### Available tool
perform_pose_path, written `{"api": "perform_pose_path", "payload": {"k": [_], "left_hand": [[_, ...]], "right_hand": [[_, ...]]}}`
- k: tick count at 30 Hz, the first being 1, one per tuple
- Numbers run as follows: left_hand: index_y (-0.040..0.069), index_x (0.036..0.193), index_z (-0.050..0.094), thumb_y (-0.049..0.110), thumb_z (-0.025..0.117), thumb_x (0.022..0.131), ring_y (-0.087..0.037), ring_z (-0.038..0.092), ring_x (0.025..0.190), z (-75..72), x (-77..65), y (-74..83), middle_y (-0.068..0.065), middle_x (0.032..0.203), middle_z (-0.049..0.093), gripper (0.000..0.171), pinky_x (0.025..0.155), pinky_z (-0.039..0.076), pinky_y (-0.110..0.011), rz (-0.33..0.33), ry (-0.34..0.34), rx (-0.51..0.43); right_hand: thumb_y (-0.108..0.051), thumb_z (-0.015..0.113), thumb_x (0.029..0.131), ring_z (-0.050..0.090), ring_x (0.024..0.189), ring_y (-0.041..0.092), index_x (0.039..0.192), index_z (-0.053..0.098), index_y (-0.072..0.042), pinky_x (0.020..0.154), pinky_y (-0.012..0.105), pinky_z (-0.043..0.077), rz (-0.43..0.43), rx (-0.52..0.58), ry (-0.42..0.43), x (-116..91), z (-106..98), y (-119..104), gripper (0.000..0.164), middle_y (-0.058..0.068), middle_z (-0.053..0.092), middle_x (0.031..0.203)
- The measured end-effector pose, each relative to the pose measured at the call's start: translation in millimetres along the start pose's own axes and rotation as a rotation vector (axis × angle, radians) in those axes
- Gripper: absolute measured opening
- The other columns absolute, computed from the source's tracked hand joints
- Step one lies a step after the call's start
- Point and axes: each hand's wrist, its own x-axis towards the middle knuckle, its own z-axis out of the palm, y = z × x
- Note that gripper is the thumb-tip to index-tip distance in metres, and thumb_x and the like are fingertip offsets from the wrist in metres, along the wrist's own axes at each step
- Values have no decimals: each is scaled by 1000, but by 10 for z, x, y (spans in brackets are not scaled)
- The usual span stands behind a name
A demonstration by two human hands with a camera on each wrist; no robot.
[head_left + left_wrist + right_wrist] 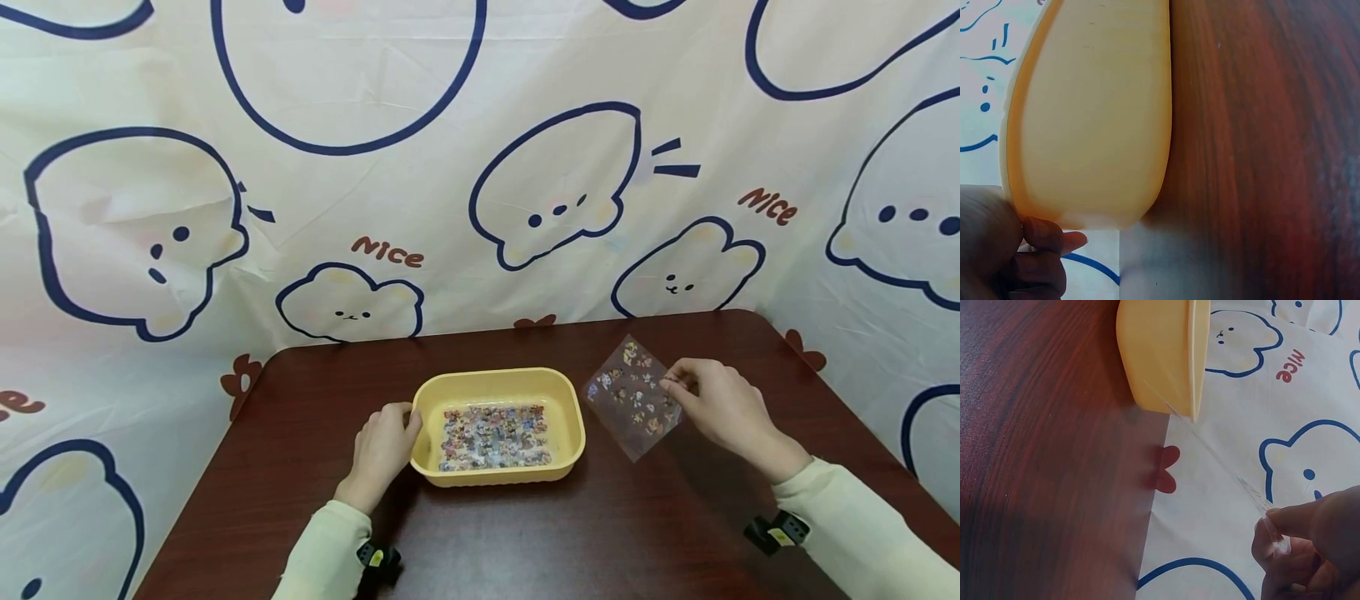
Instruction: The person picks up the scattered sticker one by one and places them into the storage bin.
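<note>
A yellow plastic basin (495, 479) stands on the dark wooden table, with sheets of small colourful stickers (495, 437) lying flat in its bottom. My left hand (381, 450) grips the basin's left rim, thumb on one side and curled fingers on the other, as the left wrist view shows. Right of the basin, my right hand (723, 408) pinches the edge of a clear sticker sheet (637, 396) printed with small cartoon figures. That sheet is tilted and held above the table; in the right wrist view it appears nearly edge-on between thumb and fingers.
The dark wooden table (495, 550) has rounded far corners. A white cloth (442, 192) with blue-outlined cartoon shapes hangs behind it and along both sides. Each wrist carries a small black camera on a strap, below pale sleeves (862, 517).
</note>
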Motion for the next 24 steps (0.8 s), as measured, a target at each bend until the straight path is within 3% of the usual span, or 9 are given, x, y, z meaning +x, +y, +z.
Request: {"api": "perform_pose_path", "payload": {"k": [24], "left_hand": [[-1,120,72,26,58,99,-25,69,74,1,-3,7,-19,107,76,36,60,52,-42,-9,-8,-8]], "right_hand": [[-22,66,98,47,55,15,97,72,-8,44,33,33,-23,-29,24,-80,-101,-185,16,1,61,68]]}}
